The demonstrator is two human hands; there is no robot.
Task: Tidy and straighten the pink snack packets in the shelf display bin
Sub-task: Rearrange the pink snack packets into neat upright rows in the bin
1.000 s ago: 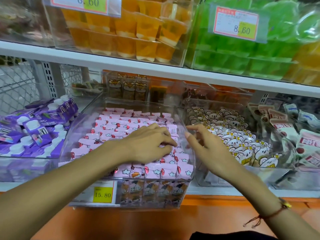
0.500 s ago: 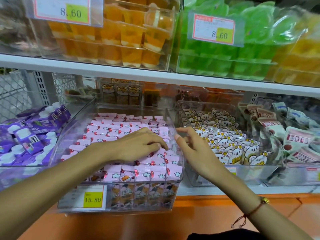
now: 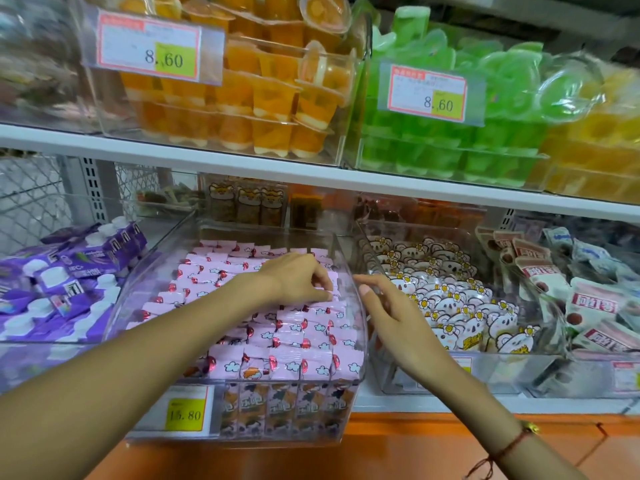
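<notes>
Rows of pink snack packets point(image 3: 294, 327) fill a clear plastic display bin point(image 3: 145, 282) on the lower shelf. My left hand point(image 3: 298, 278) reaches in over the right half of the bin, and its curled fingers and thumb pinch a pink packet in a row near the right wall. My right hand point(image 3: 391, 313) hovers at the bin's right wall with its fingers loosely extended, holding nothing. A row of packets stands upright behind the bin's front wall, beside a yellow price tag point(image 3: 183, 414).
Purple pouches point(image 3: 65, 282) lie in the bin to the left. A bin of white bear-print packets point(image 3: 450, 299) stands to the right, with red-and-white packets point(image 3: 588, 306) beyond it. The white shelf above point(image 3: 242, 168) carries orange and green jelly cups.
My left hand has stayed on the packets near the bin's right wall, its fingers curling tighter. My right hand stays by that wall. The view has shifted slightly.
</notes>
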